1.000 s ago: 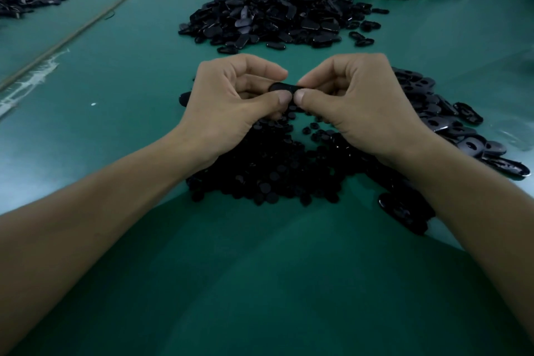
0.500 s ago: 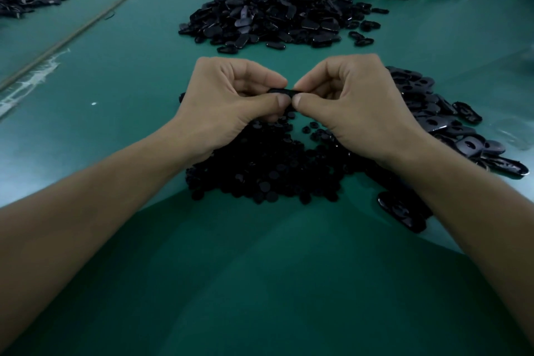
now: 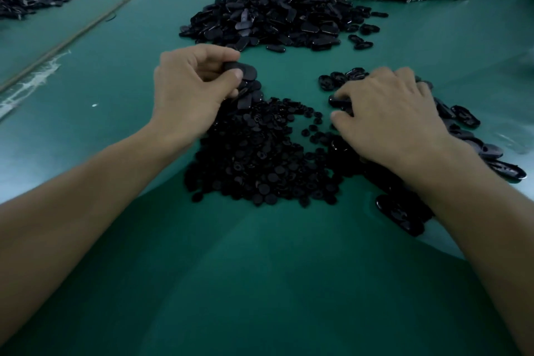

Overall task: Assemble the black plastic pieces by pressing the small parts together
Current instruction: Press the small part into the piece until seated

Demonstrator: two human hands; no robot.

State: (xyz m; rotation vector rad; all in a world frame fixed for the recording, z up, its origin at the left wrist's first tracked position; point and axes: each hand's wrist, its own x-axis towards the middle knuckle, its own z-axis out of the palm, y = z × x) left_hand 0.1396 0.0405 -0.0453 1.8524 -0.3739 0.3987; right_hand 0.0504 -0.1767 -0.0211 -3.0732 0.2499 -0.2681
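Two bare hands are working apart over the green table: the left hand, left of centre, is pinching an oval black piece between thumb and curled fingers above the heap of small round parts. The right hand, right of centre, is lying palm-down on the pile of oval shells; whether it is gripping one cannot be told.

The right hand is covering much of the pile of oval pieces, hiding whatever its blurred fingertips are touching. Curled fingers of the left hand are concealing part of the oval piece. The top edge is cutting off the far heap.
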